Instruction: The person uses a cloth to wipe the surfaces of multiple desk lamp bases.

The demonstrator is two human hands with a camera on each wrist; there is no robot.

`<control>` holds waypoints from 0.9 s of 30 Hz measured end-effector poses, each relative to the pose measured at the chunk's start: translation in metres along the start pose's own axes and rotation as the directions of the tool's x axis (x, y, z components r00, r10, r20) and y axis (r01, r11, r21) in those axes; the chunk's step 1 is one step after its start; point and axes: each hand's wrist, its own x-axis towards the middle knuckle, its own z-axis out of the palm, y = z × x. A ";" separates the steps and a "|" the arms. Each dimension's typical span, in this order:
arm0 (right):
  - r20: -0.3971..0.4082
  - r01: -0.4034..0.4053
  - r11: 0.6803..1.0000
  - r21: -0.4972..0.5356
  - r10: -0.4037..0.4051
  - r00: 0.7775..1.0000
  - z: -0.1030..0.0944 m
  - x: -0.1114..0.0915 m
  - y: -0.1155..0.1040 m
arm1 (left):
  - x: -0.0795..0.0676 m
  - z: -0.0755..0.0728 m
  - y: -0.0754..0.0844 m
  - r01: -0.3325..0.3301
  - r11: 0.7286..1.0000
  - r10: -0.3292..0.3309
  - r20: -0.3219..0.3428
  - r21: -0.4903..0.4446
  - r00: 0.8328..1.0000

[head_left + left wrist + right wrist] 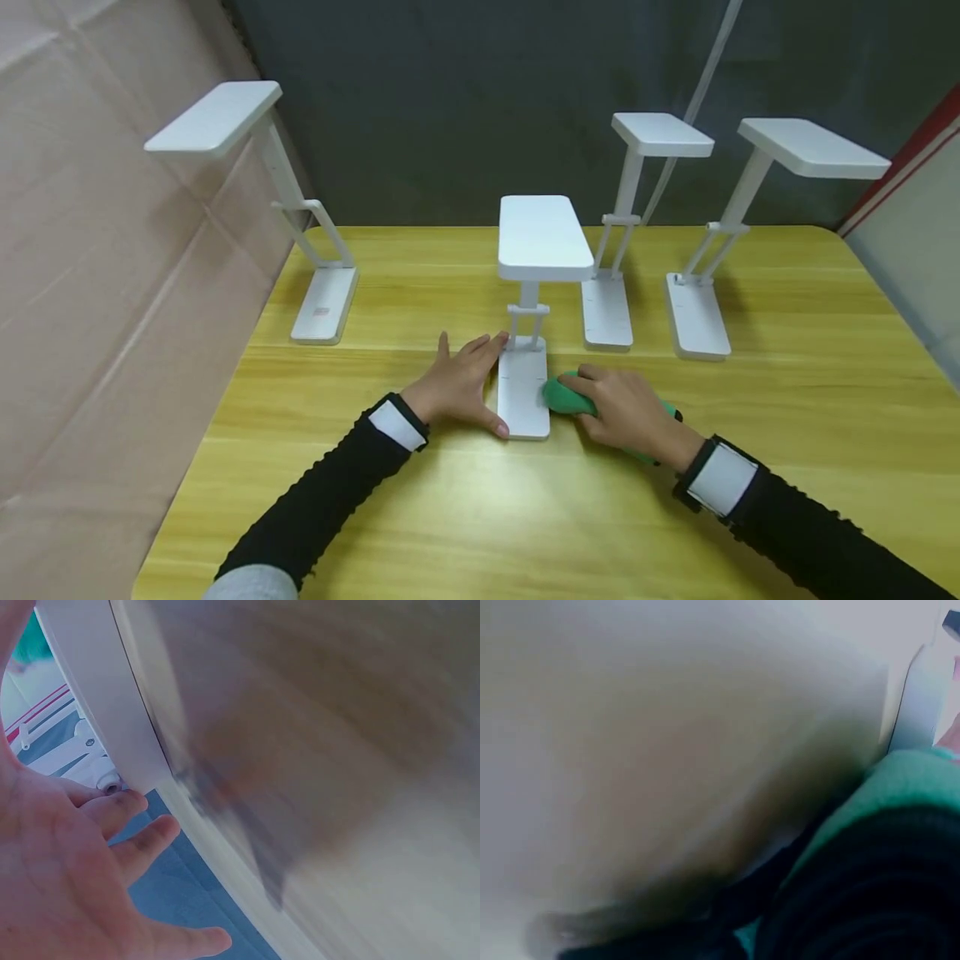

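A white folding lamp (pixel 522 392) with a flat rectangular head (pixel 543 237) stands upright in the middle of the wooden table. My left hand (pixel 465 379) is spread along the left side of its base, thumb at the front corner, fingertips near the hinge. In the left wrist view the fingers (pixel 146 844) are extended beside the white base edge. My right hand (pixel 626 408) grips a bunched, soft-looking green cloth (pixel 567 397) with dark ends, held against the base's right side. The right wrist view is mostly blurred, with green fuzzy material (pixel 915 776) at lower right.
One more white lamp (pixel 325 304) stands at the back left. Two others, a nearer-centre lamp (pixel 606 308) and a right-hand lamp (pixel 697 317), stand behind my right hand. A dark panel (pixel 450 108) rises behind the table (pixel 420 533), and pale sheeting (pixel 112 333) hangs at left.
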 end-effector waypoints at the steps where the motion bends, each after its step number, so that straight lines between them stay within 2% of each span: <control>1: 0.007 0.022 1.000 0.011 -0.022 1.000 -0.001 -0.003 -0.002 | 0.000 -0.001 0.000 -0.001 1.000 0.001 -0.002 0.001 1.000; 7: 0.092 0.147 0.976 0.163 -0.164 0.982 -0.012 -0.017 -0.007 | -0.002 -0.004 0.000 0.002 1.000 -0.002 -0.006 0.008 1.000; 10: 0.140 0.155 0.961 0.230 -0.190 0.972 -0.018 -0.019 -0.004 | -0.002 -0.002 0.000 0.002 1.000 -0.002 -0.006 0.007 1.000; 12: 0.139 0.105 0.968 0.226 -0.138 0.981 -0.024 -0.018 0.000 | -0.002 -0.001 0.001 -0.002 1.000 0.002 -0.006 0.001 1.000; 15: 0.085 -0.048 0.992 0.121 0.038 0.996 -0.023 -0.012 0.007 | -0.002 0.002 0.000 -0.004 1.000 0.004 -0.006 -0.018 1.000; 18: 0.034 -0.212 0.977 0.034 0.211 0.977 -0.018 -0.001 0.010 | -0.002 0.004 -0.001 0.007 1.000 -0.007 -0.005 -0.024 1.000; 20: 0.015 -0.273 0.962 -0.004 0.273 0.962 -0.012 0.008 0.010 | -0.002 0.004 -0.003 0.014 1.000 -0.014 -0.001 -0.021 1.000; 23: -0.008 -0.298 0.954 -0.022 0.298 0.955 -0.005 0.022 0.008 | -0.002 0.004 -0.003 0.010 1.000 -0.010 -0.007 -0.020 1.000; 27: -0.007 -0.250 0.968 -0.031 0.250 0.968 -0.002 0.035 0.007 | -0.001 0.003 -0.003 0.001 1.000 -0.001 -0.014 -0.013 1.000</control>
